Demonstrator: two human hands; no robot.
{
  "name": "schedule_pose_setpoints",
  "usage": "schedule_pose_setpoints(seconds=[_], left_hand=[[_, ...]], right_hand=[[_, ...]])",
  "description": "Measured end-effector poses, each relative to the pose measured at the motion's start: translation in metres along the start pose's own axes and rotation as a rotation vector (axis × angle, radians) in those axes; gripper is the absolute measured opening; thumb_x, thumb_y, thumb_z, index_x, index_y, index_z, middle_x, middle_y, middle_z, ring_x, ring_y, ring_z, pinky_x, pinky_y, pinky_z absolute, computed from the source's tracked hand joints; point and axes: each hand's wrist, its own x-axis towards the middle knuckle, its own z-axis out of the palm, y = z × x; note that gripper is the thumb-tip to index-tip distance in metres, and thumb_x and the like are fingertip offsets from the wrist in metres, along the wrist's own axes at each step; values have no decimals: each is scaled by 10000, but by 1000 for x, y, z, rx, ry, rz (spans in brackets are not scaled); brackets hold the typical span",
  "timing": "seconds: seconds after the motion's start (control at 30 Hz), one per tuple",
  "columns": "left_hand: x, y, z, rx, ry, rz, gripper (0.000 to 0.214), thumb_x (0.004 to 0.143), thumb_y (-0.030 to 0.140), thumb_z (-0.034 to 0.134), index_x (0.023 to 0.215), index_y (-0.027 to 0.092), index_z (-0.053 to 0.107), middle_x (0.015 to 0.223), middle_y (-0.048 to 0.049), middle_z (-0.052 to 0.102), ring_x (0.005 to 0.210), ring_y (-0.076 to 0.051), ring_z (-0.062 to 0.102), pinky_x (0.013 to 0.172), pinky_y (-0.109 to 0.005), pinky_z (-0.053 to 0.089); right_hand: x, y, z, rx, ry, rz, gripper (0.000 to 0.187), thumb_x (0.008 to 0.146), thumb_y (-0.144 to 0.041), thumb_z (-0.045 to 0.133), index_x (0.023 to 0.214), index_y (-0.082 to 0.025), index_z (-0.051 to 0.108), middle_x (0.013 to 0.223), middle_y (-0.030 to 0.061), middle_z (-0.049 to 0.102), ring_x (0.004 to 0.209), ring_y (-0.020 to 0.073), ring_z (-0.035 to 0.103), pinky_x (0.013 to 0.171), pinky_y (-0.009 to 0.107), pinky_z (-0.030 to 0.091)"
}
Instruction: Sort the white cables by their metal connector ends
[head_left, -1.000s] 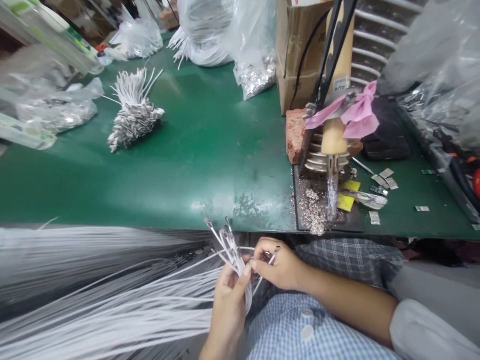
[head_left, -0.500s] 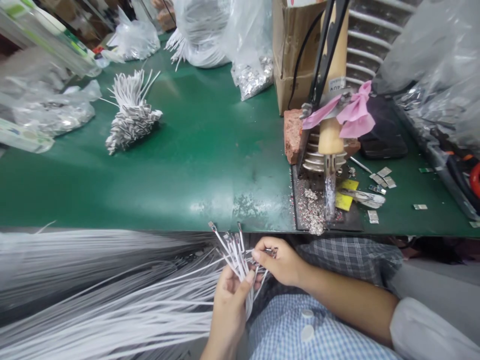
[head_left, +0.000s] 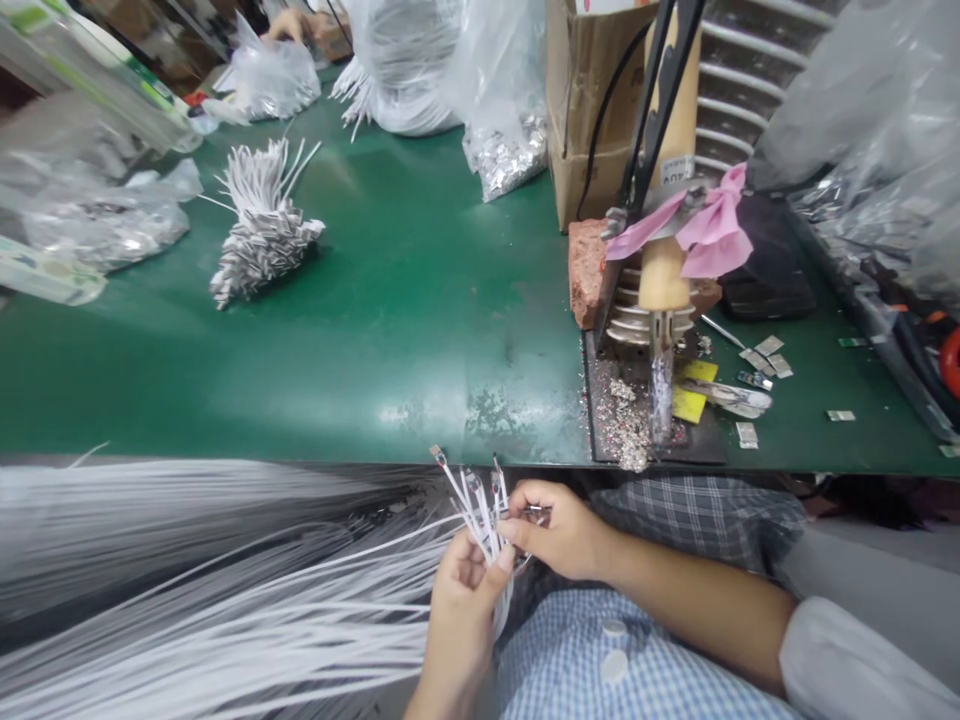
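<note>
My left hand (head_left: 461, 595) is closed round a small bunch of white cables (head_left: 471, 497), whose metal-tipped ends stick up just below the green table's front edge. My right hand (head_left: 551, 528) pinches at the cable ends right beside the left thumb, fingers pressed together. A long sheaf of white cables (head_left: 187, 590) fans out to the left across my lap.
On the green table (head_left: 390, 300) lie a bundle of finished cables (head_left: 262, 235), plastic bags of parts (head_left: 112, 215), a cardboard box (head_left: 592, 110), and a soldering iron on a stand (head_left: 664, 300) with solder scraps. Another person's hand (head_left: 285, 22) shows at the far back.
The cable ends in my hands have shifted slightly right and up. My right hand's fingers have moved closer onto the cable tips. A person's hand has appeared at the back.
</note>
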Motion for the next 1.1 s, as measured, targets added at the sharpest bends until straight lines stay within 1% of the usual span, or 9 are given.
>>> schedule_pose_setpoints(seconds=[0.07,0.13,0.3,0.37,0.5,0.67,0.87,1.03,1.1], left_hand=[[0,0,1,-1,16,2,349,703,313,806,1000,179,679,991,-96,708,964,-244,653,874,-334,515],[1,0,2,7,30,16,339,697,308,810,985,182,682,964,-83,711,946,-227,655,859,-300,508],[2,0,5,39,21,37,282,701,287,803,933,181,684,924,-63,705,886,-185,641,824,-250,493],[1,0,5,45,12,14,252,714,266,792,928,191,682,914,-49,703,870,-172,638,822,-242,489],[-2,3,5,29,17,-35,289,692,260,811,947,193,693,951,-57,707,930,-187,638,852,-249,482],[-2,2,5,13,22,-10,265,680,276,822,900,190,702,898,-49,715,843,-159,635,798,-227,490],[1,2,6,-16,47,-11,270,659,278,838,879,188,710,866,-38,714,824,-157,628,791,-229,484],[0,2,5,-2,52,-11,284,642,294,849,863,178,713,885,-47,721,838,-164,637,799,-229,489],[0,2,5,-10,57,-19,291,651,296,844,886,185,713,913,-51,721,882,-176,641,825,-239,490]], right_hand=[[-1,-1,-1,-6,-9,-21,222,724,-344,601,699,-140,516,631,-4,490,549,105,411,523,235,354],[-2,-1,-1,0,-9,-30,209,715,-332,590,687,-149,492,622,-15,467,545,102,397,519,231,344],[-3,1,-3,50,-6,8,289,692,-381,688,733,-152,518,616,-24,471,543,102,407,507,218,337],[-2,2,-3,35,16,33,306,699,-406,690,754,-151,530,629,-19,481,546,103,413,511,220,345],[1,1,-2,2,49,88,311,702,-438,628,777,-157,519,651,-13,481,546,107,422,523,236,357],[1,-2,-3,-25,19,39,288,752,-439,546,735,-156,496,610,-10,471,538,115,404,524,247,337],[0,-2,-4,-12,8,23,306,773,-458,552,737,-160,492,612,-23,458,538,107,391,530,237,324],[0,-5,-3,-9,5,-6,274,799,-419,550,738,-153,529,671,-2,515,608,126,459,594,250,375],[1,-7,-4,4,-17,-27,255,814,-398,539,743,-153,531,684,3,524,625,132,473,612,255,389]])
